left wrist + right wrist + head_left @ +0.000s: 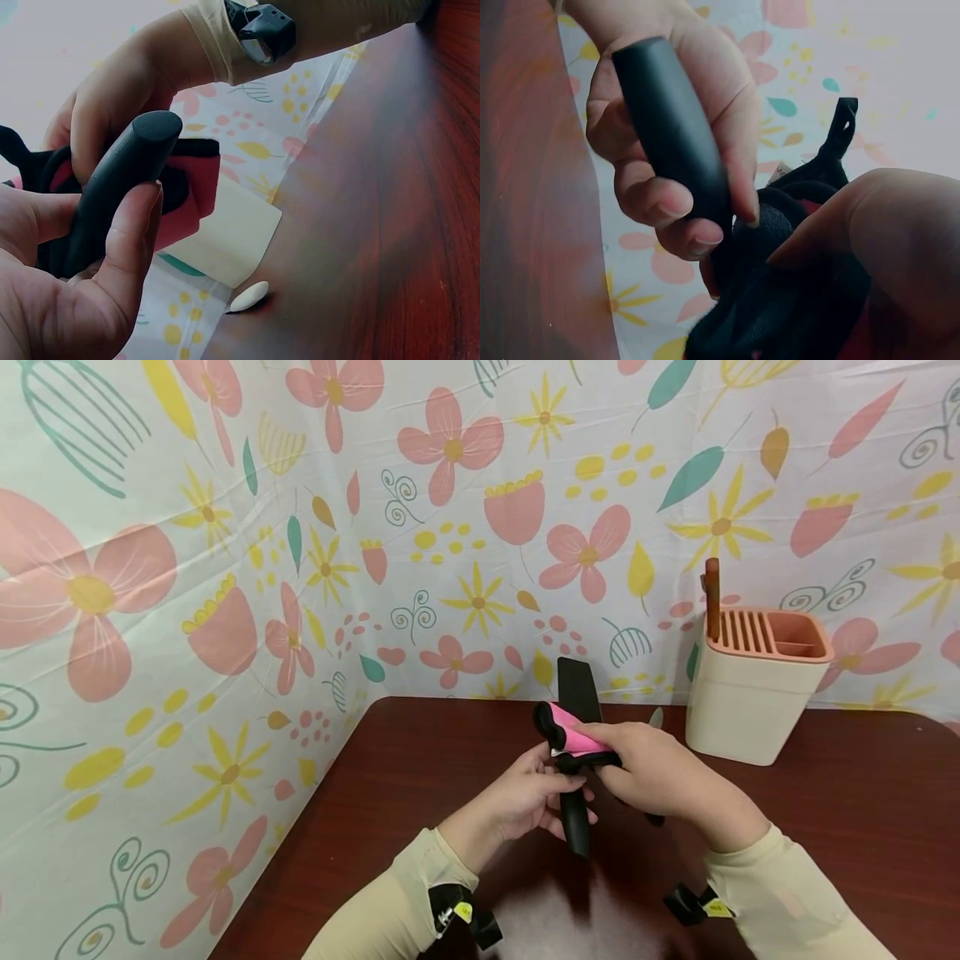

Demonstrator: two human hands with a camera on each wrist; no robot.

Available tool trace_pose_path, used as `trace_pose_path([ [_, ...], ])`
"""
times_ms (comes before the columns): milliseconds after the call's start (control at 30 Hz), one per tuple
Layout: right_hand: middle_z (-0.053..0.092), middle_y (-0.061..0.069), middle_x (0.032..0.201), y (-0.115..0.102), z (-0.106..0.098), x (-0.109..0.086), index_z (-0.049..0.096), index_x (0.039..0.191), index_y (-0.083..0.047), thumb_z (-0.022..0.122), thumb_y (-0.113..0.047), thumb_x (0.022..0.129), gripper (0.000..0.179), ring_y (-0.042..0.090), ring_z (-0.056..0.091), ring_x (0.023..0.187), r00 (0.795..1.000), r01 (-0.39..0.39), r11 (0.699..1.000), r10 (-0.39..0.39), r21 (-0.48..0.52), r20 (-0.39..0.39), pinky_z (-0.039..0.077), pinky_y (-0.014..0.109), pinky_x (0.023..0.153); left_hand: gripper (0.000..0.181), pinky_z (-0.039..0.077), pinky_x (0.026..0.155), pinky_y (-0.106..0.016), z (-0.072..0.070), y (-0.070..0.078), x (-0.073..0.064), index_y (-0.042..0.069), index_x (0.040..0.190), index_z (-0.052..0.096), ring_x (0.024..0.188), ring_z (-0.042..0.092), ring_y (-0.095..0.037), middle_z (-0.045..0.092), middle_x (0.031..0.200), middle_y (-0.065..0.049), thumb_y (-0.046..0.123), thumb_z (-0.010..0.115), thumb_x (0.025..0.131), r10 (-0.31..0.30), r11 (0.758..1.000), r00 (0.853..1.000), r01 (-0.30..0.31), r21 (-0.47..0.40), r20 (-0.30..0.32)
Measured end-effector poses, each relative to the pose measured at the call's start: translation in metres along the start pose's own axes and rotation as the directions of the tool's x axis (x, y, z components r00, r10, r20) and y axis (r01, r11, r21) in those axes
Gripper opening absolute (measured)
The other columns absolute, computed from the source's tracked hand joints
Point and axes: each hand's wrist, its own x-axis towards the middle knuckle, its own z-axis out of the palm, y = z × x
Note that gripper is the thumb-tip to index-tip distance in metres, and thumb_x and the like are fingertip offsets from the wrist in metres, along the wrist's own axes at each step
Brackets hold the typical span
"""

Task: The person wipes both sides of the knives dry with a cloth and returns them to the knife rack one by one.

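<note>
Over the table, my left hand (525,797) grips the black handle (575,827) of a knife with a broad black blade (577,681), which points toward the back wall. My right hand (656,768) holds a pink and black cloth (581,737) folded around the knife where blade and handle meet, hiding that part. In the right wrist view the cloth shows a black loop (845,120), and the left fingers curl round the handle (671,127). Behind my right hand lies another utensil with a pale, rounded blade tip (657,717), mostly covered by the hand.
A cream knife holder (750,702) with a slotted orange top stands at the back right; a brown handle (712,597) sticks up from it. Flower-printed cloth (465,543) hangs behind and left of the dark red table (420,752).
</note>
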Motion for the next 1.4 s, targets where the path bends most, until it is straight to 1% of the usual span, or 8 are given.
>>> trace_pose_path([
  [333,0.054,-0.014,0.065,-0.003,-0.004,-0.005,0.066,0.107,-0.032,0.066,-0.012,0.093,0.024,0.003,0.051,0.063,1.0,-0.001,0.994,-0.003,0.107,0.029,0.043,0.024,0.061,0.039,0.06,0.053,-0.034,-0.001,0.0,0.001,0.022,0.138,0.052,0.076,0.076,-0.019,0.07,0.094,-0.005,0.009,0.06,0.101,0.005,1.0,1.0,-0.005,0.002,-0.014],
  [633,0.066,-0.014,0.076,0.006,-0.006,-0.006,0.068,0.113,-0.037,0.067,-0.017,0.097,0.026,0.005,0.058,0.071,0.999,0.011,0.973,-0.021,0.23,0.039,0.048,0.025,0.066,0.04,0.06,0.053,-0.033,-0.001,0.0,-0.001,0.021,0.138,0.051,0.077,0.077,-0.019,0.069,0.096,-0.006,0.01,0.061,0.101,-0.017,1.0,1.0,0.017,-0.002,-0.019],
  [800,0.071,-0.011,0.086,0.017,-0.012,-0.008,0.068,0.116,-0.033,0.067,-0.021,0.1,0.02,0.005,0.062,0.079,0.996,0.052,0.949,-0.074,0.311,0.059,0.05,0.025,0.072,0.044,0.06,0.053,-0.033,-0.001,-0.001,0.0,0.023,0.141,0.051,0.078,0.077,-0.019,0.069,0.096,-0.006,0.01,0.061,0.1,-0.026,1.0,1.0,0.026,-0.004,-0.011],
  [900,0.072,-0.01,0.094,0.024,-0.019,-0.01,0.069,0.121,-0.029,0.068,-0.014,0.097,0.028,0.004,0.062,0.083,0.995,0.066,0.946,-0.088,0.319,0.055,0.05,0.024,0.076,0.041,0.06,0.054,-0.034,0.0,-0.004,0.0,0.021,0.138,0.052,0.077,0.077,-0.018,0.069,0.096,-0.005,0.01,0.061,0.1,-0.034,0.999,0.999,0.034,-0.003,0.006],
  [1033,0.073,-0.008,0.099,0.036,-0.031,-0.013,0.07,0.121,-0.023,0.069,-0.006,0.093,0.033,0.003,0.061,0.085,0.997,0.073,0.951,-0.076,0.302,0.0,0.05,0.023,0.077,0.035,0.061,0.055,-0.035,0.002,-0.008,0.0,0.019,0.134,0.053,0.077,0.077,-0.019,0.07,0.095,-0.005,0.012,0.062,0.1,-0.036,0.999,0.999,0.036,-0.004,0.029],
  [1233,0.074,-0.002,0.108,0.056,-0.044,-0.016,0.072,0.122,-0.02,0.067,-0.003,0.094,0.032,0.001,0.062,0.093,0.988,0.084,0.957,-0.044,0.277,-0.146,0.049,0.013,0.082,0.032,0.061,0.056,-0.034,0.008,-0.011,0.0,0.016,0.13,0.051,0.076,0.077,-0.02,0.071,0.093,-0.005,0.012,0.063,0.1,-0.047,0.999,0.998,0.047,0.001,0.03],
  [1300,0.073,0.0,0.11,0.062,-0.046,-0.017,0.072,0.124,-0.02,0.067,-0.005,0.095,0.033,0.0,0.061,0.094,0.983,0.058,0.962,-0.009,0.268,-0.181,0.047,0.011,0.082,0.032,0.061,0.056,-0.035,0.011,-0.011,0.0,0.016,0.13,0.051,0.076,0.077,-0.02,0.071,0.092,-0.005,0.012,0.062,0.1,-0.054,0.999,0.998,0.054,0.003,0.036],
  [1400,0.072,0.005,0.114,0.069,-0.045,-0.017,0.072,0.126,-0.022,0.068,-0.012,0.096,0.031,-0.001,0.059,0.093,0.975,-0.021,0.968,0.076,0.251,-0.21,0.046,0.011,0.08,0.033,0.061,0.056,-0.035,0.016,-0.012,0.0,0.017,0.131,0.051,0.076,0.077,-0.02,0.071,0.091,-0.005,0.011,0.062,0.1,-0.067,0.998,0.996,0.067,0.01,0.052],
])
